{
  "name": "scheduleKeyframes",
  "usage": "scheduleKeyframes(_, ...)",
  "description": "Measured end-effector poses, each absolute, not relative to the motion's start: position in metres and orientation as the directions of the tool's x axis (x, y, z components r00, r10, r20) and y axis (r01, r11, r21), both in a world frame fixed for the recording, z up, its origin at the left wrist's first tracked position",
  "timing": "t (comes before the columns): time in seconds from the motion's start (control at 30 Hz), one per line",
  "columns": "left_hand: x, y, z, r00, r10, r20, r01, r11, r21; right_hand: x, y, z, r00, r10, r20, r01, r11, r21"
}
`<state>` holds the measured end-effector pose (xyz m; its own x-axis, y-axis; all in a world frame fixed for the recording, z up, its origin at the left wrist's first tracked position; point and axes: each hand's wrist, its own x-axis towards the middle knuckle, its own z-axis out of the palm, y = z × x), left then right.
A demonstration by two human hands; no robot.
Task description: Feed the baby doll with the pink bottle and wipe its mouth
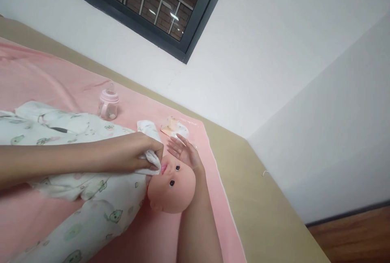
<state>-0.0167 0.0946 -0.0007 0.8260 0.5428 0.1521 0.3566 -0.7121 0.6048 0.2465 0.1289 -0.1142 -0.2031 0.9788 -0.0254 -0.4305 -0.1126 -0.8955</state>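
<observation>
A baby doll (170, 190) in a white printed sleepsuit (91, 210) lies on a pink blanket (45, 80). My left hand (134, 153) pinches a small white cloth (150, 162) and presses it against the doll's mouth and chin. My right hand (184, 151) rests against the far side of the doll's head, fingers stretched out and apart, holding nothing.
A pink baby bottle (108, 104) stands upright on the blanket behind the doll. A small folded cloth and a packet (174, 128) lie near the blanket's far corner. The blanket covers a tan surface (268, 214) set against white walls, below a dark-framed window (152, 3).
</observation>
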Motion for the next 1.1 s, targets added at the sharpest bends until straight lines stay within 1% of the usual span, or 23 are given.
scheduleKeyframes(0.17, -0.015, 0.091, 0.002, 0.820, 0.536, 0.203, 0.369, -0.765, 0.528, 0.247, 0.130, -0.115, -0.201, 0.979, -0.026, -0.427, -0.111, -0.898)
scheduleKeyframes(0.37, -0.014, 0.095, -0.003, 0.812, 0.501, 0.298, 0.296, -0.795, 0.529, 0.249, 0.135, -0.122, -0.218, 0.976, -0.009, -0.407, -0.099, -0.908)
scheduleKeyframes(0.53, -0.013, 0.101, -0.008, 0.809, 0.519, 0.276, 0.336, -0.793, 0.508, 0.248, 0.134, -0.122, -0.218, 0.976, -0.022, -0.403, -0.110, -0.908)
scheduleKeyframes(0.67, -0.011, 0.103, -0.007, 0.808, 0.502, 0.308, 0.310, -0.808, 0.501, 0.246, 0.133, -0.119, -0.193, 0.980, -0.047, -0.400, -0.122, -0.908)
scheduleKeyframes(0.8, -0.008, 0.107, -0.008, 0.826, 0.482, 0.294, 0.303, -0.818, 0.489, 0.244, 0.132, -0.117, -0.168, 0.983, -0.070, -0.399, -0.133, -0.907)
scheduleKeyframes(0.97, -0.005, 0.110, -0.007, 0.812, 0.463, 0.355, 0.279, -0.843, 0.460, 0.242, 0.133, -0.115, -0.141, 0.986, -0.087, -0.383, -0.136, -0.914)
scheduleKeyframes(1.1, -0.001, 0.111, -0.005, 0.821, 0.467, 0.329, 0.309, -0.848, 0.431, 0.242, 0.135, -0.117, -0.134, 0.987, -0.088, -0.383, -0.133, -0.914)
